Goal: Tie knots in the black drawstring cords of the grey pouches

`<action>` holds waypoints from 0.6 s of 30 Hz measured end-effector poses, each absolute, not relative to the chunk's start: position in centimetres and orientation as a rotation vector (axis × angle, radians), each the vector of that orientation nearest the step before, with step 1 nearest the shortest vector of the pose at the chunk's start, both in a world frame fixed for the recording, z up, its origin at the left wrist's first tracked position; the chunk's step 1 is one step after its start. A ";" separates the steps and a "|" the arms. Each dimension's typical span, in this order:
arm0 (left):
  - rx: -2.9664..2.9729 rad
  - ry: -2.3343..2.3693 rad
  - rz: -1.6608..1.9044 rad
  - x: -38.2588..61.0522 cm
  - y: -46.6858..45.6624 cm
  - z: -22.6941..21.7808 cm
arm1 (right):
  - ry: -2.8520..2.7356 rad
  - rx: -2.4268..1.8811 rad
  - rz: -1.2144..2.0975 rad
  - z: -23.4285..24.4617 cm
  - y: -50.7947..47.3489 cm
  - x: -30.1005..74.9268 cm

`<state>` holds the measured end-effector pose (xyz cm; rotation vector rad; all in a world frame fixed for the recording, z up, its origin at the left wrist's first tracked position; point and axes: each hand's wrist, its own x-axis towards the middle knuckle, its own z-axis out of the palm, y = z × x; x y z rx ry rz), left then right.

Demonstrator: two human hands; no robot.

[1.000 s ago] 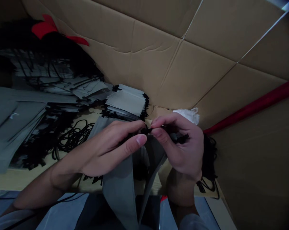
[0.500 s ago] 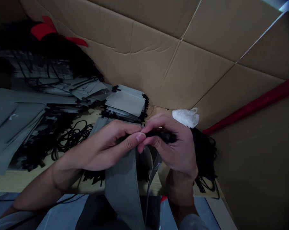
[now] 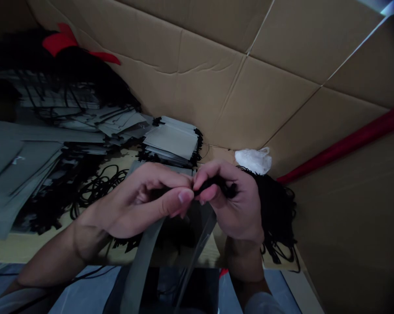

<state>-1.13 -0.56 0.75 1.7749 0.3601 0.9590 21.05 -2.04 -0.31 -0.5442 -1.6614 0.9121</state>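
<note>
My left hand (image 3: 141, 203) is closed, thumb and fingers pinching black cord at the middle of the view. Against its fingertips, my right hand (image 3: 238, 203) is also closed, with a bunch of the black cord (image 3: 218, 182) gathered in its curled fingers. Below both hands hangs a grey fabric panel (image 3: 140, 266); a second thin grey panel (image 3: 197, 248) hangs at a slant beside it. How these panels join the cord is hidden by my fingers. Behind the hands lies a stack of grey pieces (image 3: 171, 141) with black cord ends along its sides.
Grey panels (image 3: 23, 165) with black cords pile up at left. Loose looped cord (image 3: 99, 185) lies on the wooden table (image 3: 53, 244). A black cord bundle (image 3: 278, 218) and white plastic bag (image 3: 254, 160) sit at right. Cardboard (image 3: 197, 65) walls the back, with a red bar (image 3: 344, 144).
The grey panel below my hands has swung left and turned more edge-on. My right hand has shifted slightly left and its fingers have curled more around the cord.
</note>
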 end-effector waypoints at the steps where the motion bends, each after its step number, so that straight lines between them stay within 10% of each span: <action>1: 1.754 0.388 0.964 -1.0 -0.6 0.8 | -1.666 -0.562 0.887 -0.3 -2.1 21.1; 18: 1.657 0.484 0.935 -0.7 -0.8 0.7 | -1.786 -0.583 0.248 -1.0 -1.9 20.4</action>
